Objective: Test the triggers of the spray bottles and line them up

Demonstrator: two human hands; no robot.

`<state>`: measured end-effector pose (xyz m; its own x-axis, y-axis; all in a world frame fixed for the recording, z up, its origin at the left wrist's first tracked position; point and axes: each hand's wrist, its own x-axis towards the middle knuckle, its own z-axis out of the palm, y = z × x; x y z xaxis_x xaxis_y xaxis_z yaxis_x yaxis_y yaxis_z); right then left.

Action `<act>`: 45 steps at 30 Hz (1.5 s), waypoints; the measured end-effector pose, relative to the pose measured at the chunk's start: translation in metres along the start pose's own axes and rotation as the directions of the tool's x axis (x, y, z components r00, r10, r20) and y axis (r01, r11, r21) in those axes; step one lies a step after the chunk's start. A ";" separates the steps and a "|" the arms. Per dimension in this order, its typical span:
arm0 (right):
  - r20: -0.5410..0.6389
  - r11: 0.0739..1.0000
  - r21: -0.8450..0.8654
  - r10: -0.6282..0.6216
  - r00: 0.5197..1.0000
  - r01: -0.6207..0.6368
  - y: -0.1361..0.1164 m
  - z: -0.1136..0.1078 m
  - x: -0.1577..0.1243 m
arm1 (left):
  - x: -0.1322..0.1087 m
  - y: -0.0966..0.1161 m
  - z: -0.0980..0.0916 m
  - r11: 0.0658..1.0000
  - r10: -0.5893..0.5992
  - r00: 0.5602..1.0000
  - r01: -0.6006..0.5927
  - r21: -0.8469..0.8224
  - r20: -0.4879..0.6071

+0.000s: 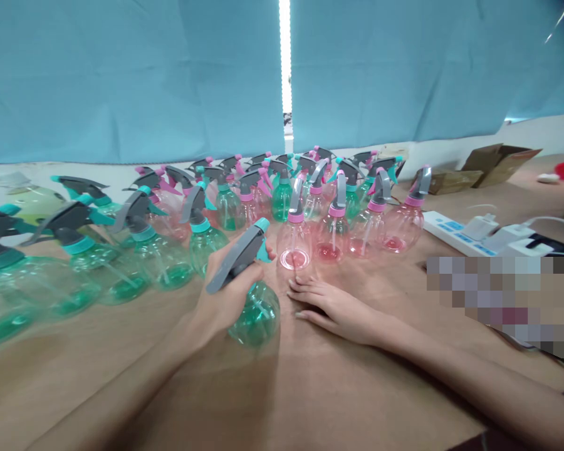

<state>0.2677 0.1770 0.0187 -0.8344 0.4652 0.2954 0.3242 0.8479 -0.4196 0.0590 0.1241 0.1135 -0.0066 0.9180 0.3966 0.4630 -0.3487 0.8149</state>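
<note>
My left hand (228,294) is wrapped round the neck of a green spray bottle (258,316), just under its grey and teal trigger head. The bottle leans a little, its head pointing up and to the right. My right hand (333,307) lies on the table with its fingers spread, holding nothing. Just beyond its fingertips stands a pink spray bottle (294,241). More pink bottles (402,228) stand to its right. A row of green bottles (162,260) stands on the left.
Several more pink and green bottles crowd the back of the table (192,401). At the right are a white power strip (455,232) with chargers and cables, a blurred-out patch and an open cardboard box (498,164). A blue curtain (122,81) hangs behind.
</note>
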 end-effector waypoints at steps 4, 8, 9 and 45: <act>-0.006 1.000 -0.009 -0.006 1.000 0.006 -0.001 -0.001 0.000 | 0.001 0.000 0.000 1.000 0.010 1.000 -0.010 -0.001 0.005; -0.006 1.000 -0.005 -0.003 1.000 0.003 -0.001 -0.001 0.000 | -0.001 0.002 0.000 0.999 0.035 0.999 -0.035 -0.001 0.012; -0.007 1.000 -0.003 -0.002 1.000 0.002 -0.001 -0.001 0.000 | -0.002 0.002 0.000 1.000 0.025 1.000 -0.025 0.004 0.008; -0.018 1.000 0.029 0.008 1.000 -0.007 0.000 0.000 -0.001 | -0.006 0.001 0.003 0.998 -0.060 0.997 0.060 0.001 0.037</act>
<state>0.2681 0.1763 0.0187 -0.8239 0.4761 0.3073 0.3172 0.8369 -0.4461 0.0625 0.1192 0.1103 -0.0019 0.9437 0.3307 0.4625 -0.2924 0.8370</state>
